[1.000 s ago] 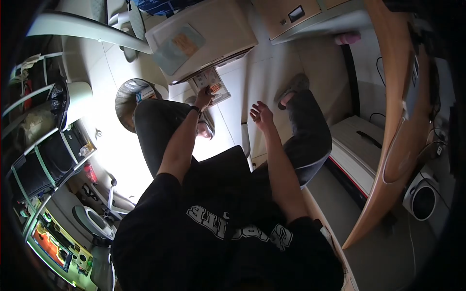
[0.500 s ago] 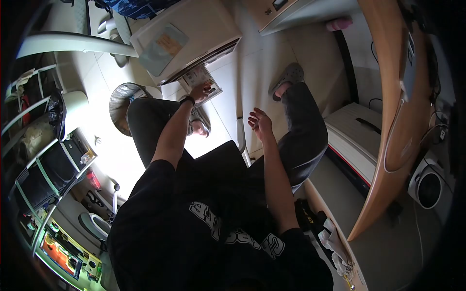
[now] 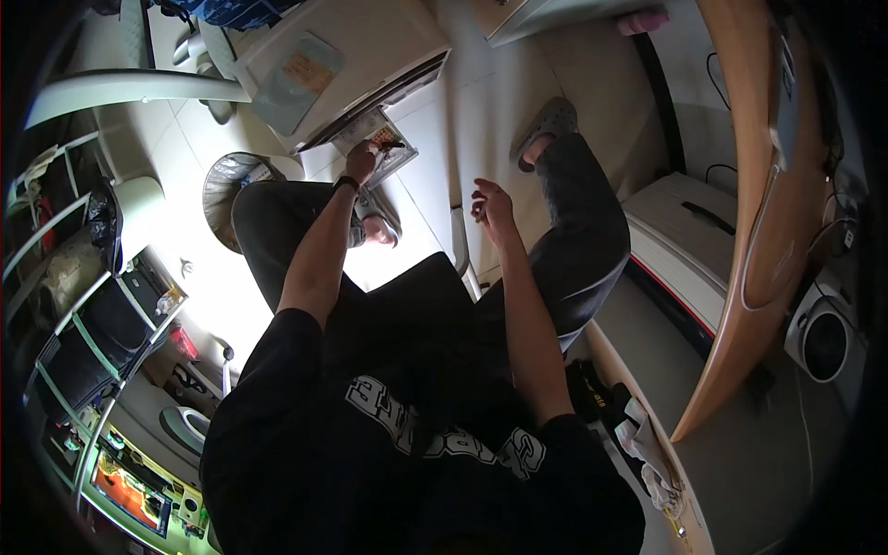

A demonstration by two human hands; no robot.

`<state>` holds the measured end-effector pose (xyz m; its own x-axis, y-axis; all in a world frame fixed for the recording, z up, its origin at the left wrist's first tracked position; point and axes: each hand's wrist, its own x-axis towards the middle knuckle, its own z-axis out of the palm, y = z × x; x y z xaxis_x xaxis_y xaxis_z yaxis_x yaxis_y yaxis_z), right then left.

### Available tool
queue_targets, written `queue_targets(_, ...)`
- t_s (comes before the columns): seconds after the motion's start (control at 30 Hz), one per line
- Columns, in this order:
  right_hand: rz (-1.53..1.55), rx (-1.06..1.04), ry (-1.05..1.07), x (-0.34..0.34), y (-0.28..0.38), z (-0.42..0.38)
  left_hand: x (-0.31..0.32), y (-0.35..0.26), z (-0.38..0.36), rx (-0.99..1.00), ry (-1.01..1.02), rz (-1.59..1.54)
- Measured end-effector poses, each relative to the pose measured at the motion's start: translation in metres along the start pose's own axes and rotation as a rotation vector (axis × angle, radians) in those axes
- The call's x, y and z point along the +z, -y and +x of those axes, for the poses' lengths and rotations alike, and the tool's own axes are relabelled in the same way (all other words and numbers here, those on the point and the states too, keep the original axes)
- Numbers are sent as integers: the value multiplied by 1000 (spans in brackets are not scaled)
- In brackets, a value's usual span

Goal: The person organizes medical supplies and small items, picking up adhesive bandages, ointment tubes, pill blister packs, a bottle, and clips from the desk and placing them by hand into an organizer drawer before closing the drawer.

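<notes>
A shallow drawer (image 3: 403, 165) is pulled out at the bottom of a white cabinet (image 3: 388, 37), with small items lying inside. My left hand (image 3: 362, 162), with a dark band on its wrist, reaches over the drawer. Its fingers are closed on a small dark object (image 3: 389, 145) whose kind I cannot make out. Above the floor, right of the drawer and between my knees, my right hand (image 3: 497, 208) has its fingers curled. Something small and dark shows at its fingertips, too small to name.
A lined waste bin (image 3: 220, 199) stands beside my left knee. A translucent folder (image 3: 296, 81) lies on the cabinet. To the right are a wooden desk edge (image 3: 740, 277) and a large white case (image 3: 680, 227). A metal rack (image 3: 92, 324) stands at left.
My left hand has shifted slightly up and left over the drawer, with a dark object now showing at its fingers. My right hand's fingers have curled in more. The view has shifted slightly.
</notes>
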<state>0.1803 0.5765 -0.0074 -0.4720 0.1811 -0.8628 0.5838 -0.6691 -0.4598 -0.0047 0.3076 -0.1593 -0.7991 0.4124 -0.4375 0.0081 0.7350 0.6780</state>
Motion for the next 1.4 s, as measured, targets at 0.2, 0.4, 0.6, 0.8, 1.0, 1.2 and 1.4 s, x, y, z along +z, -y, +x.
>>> queue_targets(0.2, 27, 16, 268, 70, 3, 9, 29, -31, -67, -90, -171, 205)
queue_targets(0.4, -15, -6, 321, 112, -21, 41, 103, 20, -100, -233, 239, -239)
queue_targets(0.6, 136, 39, 255, 127, -38, 57, 40, -47, -96, -665, 115, -1022)
queue_targets(0.8, -62, 44, 222, 136, -45, 87, 39, -50, -94, -761, 164, -1476)
queue_targets(1.0, -319, 31, 209, 163, -31, 76, 44, -33, -90, -635, 74, -1765)
queue_targets(1.2, -291, -56, 224, 107, -17, 37, 17, -41, -63, -261, 83, -1612)
queue_targets(1.4, -525, -537, 150, 37, 8, -53, 46, 73, -1, -309, 152, -1667)
